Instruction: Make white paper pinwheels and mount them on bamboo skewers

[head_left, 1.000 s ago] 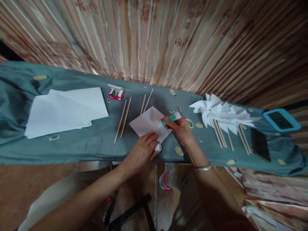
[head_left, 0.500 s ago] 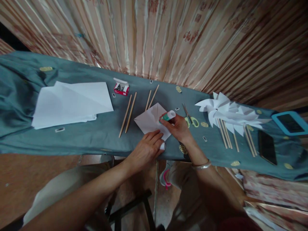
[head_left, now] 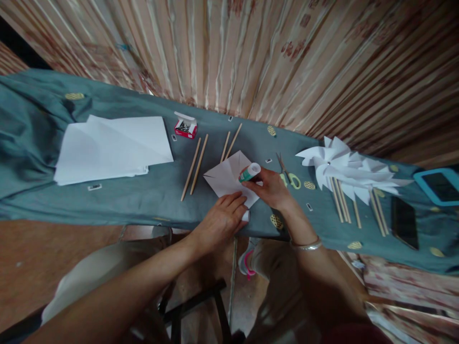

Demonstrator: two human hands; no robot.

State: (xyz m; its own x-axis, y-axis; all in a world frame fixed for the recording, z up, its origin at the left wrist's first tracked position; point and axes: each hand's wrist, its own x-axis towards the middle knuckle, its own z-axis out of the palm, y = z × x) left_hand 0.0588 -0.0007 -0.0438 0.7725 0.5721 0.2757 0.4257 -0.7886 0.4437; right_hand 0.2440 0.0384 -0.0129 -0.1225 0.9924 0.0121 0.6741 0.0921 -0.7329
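Observation:
My right hand is closed around a glue stick with a green label and a white end. The glue stick is tilted over a square of white paper that has slits running in from its corners. My left hand lies on the near part of this paper, fingers stretched out and pressing on it. A small white cap sits beside the left hand; I cannot tell whether the thumb touches it. The glue stick's working end is hidden by my right hand.
Wooden sticks lie left of the paper, near a red box of metal pins. White sheets are stacked at left. Scissors, paper pinwheels, a black phone and a blue-framed device lie to the right.
The whole view has shifted slightly. The glue stick has moved a little over the paper in my right hand, while my left hand stays on the sheet.

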